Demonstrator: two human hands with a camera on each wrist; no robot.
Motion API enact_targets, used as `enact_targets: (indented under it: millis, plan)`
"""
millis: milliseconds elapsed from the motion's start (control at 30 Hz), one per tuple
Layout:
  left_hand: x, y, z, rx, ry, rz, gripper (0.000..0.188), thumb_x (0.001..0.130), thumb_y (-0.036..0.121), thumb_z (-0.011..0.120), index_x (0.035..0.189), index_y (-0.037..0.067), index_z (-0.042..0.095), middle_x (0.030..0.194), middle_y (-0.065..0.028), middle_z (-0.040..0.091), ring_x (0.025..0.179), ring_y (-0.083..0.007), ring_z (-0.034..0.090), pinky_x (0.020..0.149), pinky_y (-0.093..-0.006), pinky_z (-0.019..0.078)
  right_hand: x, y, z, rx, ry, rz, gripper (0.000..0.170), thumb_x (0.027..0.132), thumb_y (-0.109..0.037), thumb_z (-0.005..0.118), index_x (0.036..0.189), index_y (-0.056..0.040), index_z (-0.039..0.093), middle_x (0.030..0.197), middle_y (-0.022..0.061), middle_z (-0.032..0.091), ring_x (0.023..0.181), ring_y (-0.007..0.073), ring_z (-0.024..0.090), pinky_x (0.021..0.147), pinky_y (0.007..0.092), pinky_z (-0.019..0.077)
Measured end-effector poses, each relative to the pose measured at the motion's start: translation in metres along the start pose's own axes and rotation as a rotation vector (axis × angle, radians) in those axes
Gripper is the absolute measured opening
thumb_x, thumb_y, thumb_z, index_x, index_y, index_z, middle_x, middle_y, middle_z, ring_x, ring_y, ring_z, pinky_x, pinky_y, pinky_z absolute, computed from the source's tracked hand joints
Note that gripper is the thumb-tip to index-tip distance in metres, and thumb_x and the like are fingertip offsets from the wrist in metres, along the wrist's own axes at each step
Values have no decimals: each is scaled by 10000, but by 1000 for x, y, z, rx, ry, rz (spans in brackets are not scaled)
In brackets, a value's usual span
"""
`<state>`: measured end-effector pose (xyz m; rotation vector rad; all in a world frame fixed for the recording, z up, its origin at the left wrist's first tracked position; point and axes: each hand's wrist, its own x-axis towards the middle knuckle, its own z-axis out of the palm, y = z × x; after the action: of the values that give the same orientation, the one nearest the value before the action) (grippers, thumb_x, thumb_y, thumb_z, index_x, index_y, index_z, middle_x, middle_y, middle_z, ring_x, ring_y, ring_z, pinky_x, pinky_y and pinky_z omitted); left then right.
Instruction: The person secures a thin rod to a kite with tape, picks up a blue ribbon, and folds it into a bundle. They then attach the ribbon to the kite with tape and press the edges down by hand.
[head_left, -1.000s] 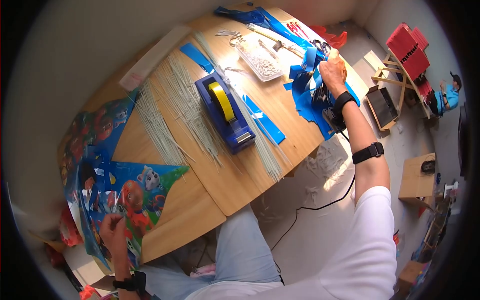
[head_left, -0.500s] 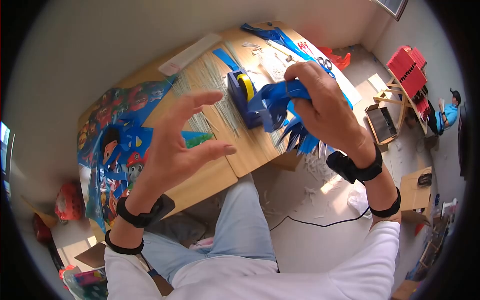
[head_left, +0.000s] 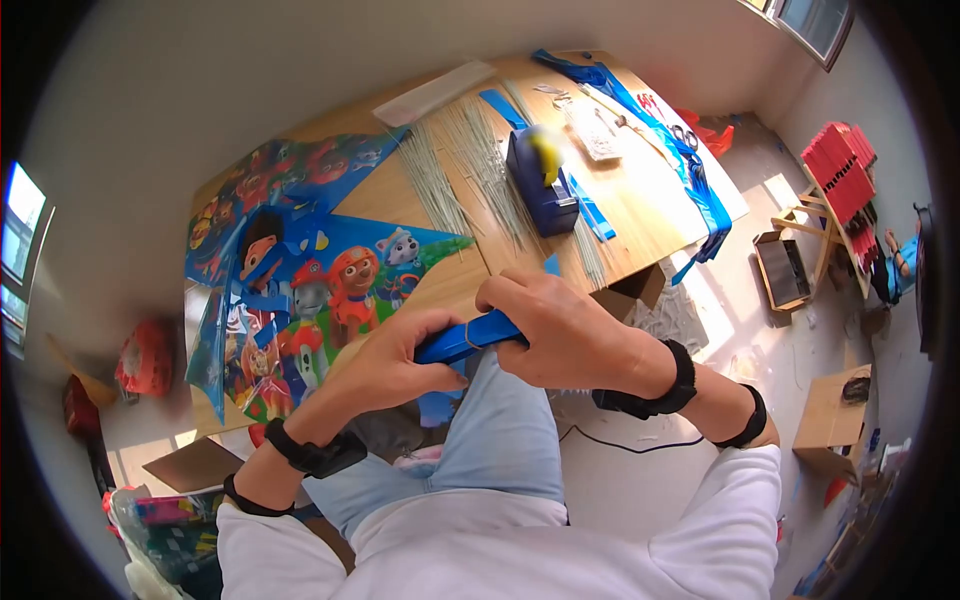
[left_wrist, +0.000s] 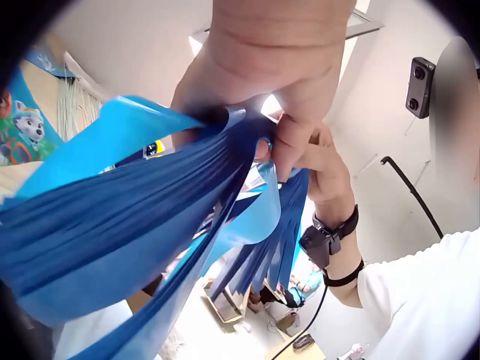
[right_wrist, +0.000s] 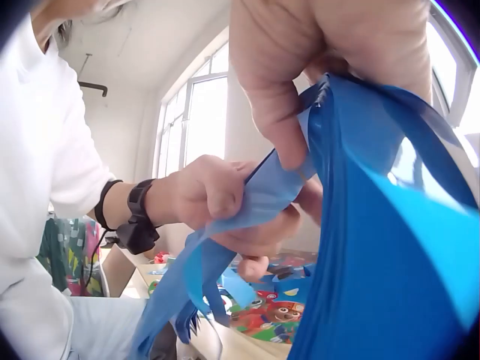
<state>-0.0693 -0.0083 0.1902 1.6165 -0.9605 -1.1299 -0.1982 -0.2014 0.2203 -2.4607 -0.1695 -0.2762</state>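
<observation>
A bundle of blue plastic strips (head_left: 468, 336) is held up in front of the table's near edge, a thin band round its middle. My left hand (head_left: 385, 368) grips its left end, and my right hand (head_left: 565, 335) grips the right end. In the left wrist view the strips (left_wrist: 112, 217) fan out and hang from the fingers. The right wrist view shows glossy blue sheets (right_wrist: 375, 217) draping below my right hand (right_wrist: 330, 52), with my left hand (right_wrist: 225, 202) round the strips beside it.
On the table (head_left: 640, 250) stand a blue tape dispenser (head_left: 540, 190), bunches of pale thin sticks (head_left: 435, 180), a tray of small pieces (head_left: 595, 135) and blue strips (head_left: 710, 215). Printed cartoon sheets (head_left: 350, 280) cover its left part. A cardboard box (head_left: 835, 410) stands on the floor.
The blue bundle has come from the table's far right to in front of the body, carried by my right hand. My left hand has left the printed sheet and taken hold of the bundle.
</observation>
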Motion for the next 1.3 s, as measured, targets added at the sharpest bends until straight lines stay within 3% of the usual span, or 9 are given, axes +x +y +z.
enact_targets:
  millis: [33,200,367,467,600,767,833,933,1300]
  plan:
    - [-7,3,0,112,69,38,401,712,60,780,1090,42,647,891,32,587,834,-55,544,754,-230,454,0,-1,4,-39,-29,15,285,682,11,608,964,-12,574,873,175,589,837,408,601,702,457,490]
    - [-31,17,-14,259,176,-47,365,649,163,875,890,51,625,775,37,498,730,-59,484,631,-236,373,-1,8,7,-184,4,28,133,669,-26,648,787,-13,588,860,158,593,810,377,615,693,466,493]
    - [-53,-4,-30,323,246,38,326,668,139,860,855,50,608,728,16,494,703,-81,464,623,-261,351,2,-3,3,-23,-123,172,142,679,-31,652,783,42,586,799,210,596,775,406,599,691,468,468]
    - [-64,-3,-42,397,239,27,288,661,123,839,805,33,607,708,-36,524,680,-122,500,617,-292,370,8,-4,15,-46,-159,98,168,694,-63,663,783,54,580,761,224,592,751,408,598,671,451,465]
    - [-80,-8,-67,508,262,9,343,661,116,859,863,40,593,727,-26,500,697,-138,479,643,-294,373,22,-8,24,56,-248,237,232,698,-106,677,852,59,621,731,204,590,691,336,621,648,409,480]
    - [-99,-23,-93,380,264,34,434,608,160,898,979,77,689,853,1,629,784,-108,565,709,-273,432,39,-15,38,243,-364,332,309,710,-158,702,930,52,643,704,142,602,636,232,618,620,350,480]
    - [-107,-29,-100,424,291,-90,379,613,139,877,931,63,686,815,-9,628,758,-105,555,700,-276,433,41,-14,44,307,-382,318,346,731,-207,713,961,42,642,705,118,607,625,202,614,601,343,471]
    - [-118,-44,-121,532,366,-139,285,632,113,823,861,42,669,744,-32,606,707,-112,532,670,-276,427,53,-19,38,306,-567,575,342,773,-235,703,980,32,650,712,110,598,659,185,597,618,338,458]
    - [-193,-71,-150,591,385,-202,287,647,67,743,901,7,624,717,-56,536,664,-157,503,623,-301,410,67,-29,94,349,-464,337,258,867,-180,676,998,29,600,707,94,508,667,155,465,602,318,391]
